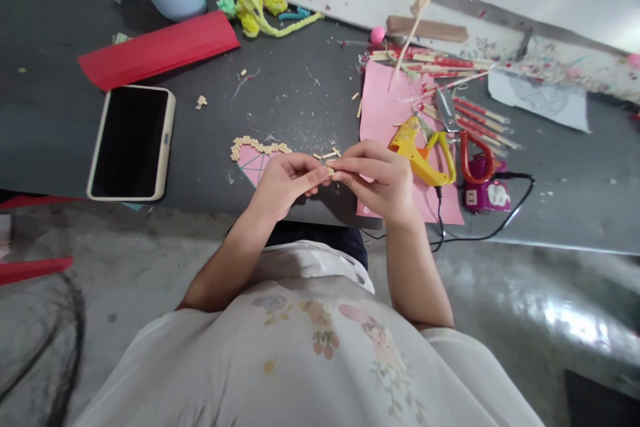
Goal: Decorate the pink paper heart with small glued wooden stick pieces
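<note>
Left hand [293, 180] and right hand [377, 177] meet at the dark table's [290, 93] near edge, forearms converging, both pinched on a tiny pale piece [331, 172].

Tiny pale-yellow piece [331, 172], mostly hidden, in the grip of both hands [293, 177] [376, 177].

The left arm [227, 267] is bare and slants up and in, and the right arm [416, 267] is bare too and goes up more straight. The left hand [286, 180] and the right hand [387, 177] are close together in front of the tummy, with their fingertips almost meeting. Both hands pinch with thumb and fingers, and some left fingers curl under.
</note>
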The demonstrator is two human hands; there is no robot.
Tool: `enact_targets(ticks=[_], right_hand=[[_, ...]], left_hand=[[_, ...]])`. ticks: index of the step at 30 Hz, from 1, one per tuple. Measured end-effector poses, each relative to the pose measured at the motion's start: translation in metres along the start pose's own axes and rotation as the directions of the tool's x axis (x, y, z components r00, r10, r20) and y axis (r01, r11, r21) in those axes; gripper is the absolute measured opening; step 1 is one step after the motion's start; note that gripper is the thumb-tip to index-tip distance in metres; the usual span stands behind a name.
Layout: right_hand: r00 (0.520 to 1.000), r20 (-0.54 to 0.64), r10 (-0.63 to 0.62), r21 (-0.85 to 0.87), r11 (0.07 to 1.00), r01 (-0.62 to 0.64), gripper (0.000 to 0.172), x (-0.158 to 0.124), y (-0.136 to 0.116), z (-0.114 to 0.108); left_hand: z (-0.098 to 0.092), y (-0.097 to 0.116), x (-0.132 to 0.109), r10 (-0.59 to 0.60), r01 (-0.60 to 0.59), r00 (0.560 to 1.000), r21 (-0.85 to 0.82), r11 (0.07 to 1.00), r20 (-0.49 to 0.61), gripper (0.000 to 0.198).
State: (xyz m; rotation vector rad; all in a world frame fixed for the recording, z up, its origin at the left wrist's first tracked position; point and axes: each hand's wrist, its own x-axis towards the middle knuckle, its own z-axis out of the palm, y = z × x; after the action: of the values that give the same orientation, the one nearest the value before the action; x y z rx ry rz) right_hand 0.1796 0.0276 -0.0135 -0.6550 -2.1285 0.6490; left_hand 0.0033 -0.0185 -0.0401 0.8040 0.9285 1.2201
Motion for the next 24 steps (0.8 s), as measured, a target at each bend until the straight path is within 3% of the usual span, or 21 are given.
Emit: enact_targets(ticks=[7, 13, 24], right_hand=[[1.000, 0.006, 0.017, -0.013, 1.000, -0.017, 0.012, -0.0015, 0.0001, 0.0004], [0.993, -0.099, 0.071, -0.012, 0.997, -0.072, 0.006, -0.0036, -0.0018, 0.0045], [0.994, -0.086, 0.063, 0.001, 0.998, -0.063, 0.005, -0.0039, -0.0031, 0.0072]], left_hand=[[0.0003, 0.0006, 0.0000, 0.003, -0.002, 1.000, -0.013, 1.000, 0.003, 0.029], [-0.0002, -0.0021, 0.0010, 0.035, -0.036, 0.999, -0.025, 0.999, -0.025, 0.022], [-0.0007, -0.0040, 0.0006, 0.043, -0.044, 0.998, -0.031, 0.999, -0.038, 0.021]])
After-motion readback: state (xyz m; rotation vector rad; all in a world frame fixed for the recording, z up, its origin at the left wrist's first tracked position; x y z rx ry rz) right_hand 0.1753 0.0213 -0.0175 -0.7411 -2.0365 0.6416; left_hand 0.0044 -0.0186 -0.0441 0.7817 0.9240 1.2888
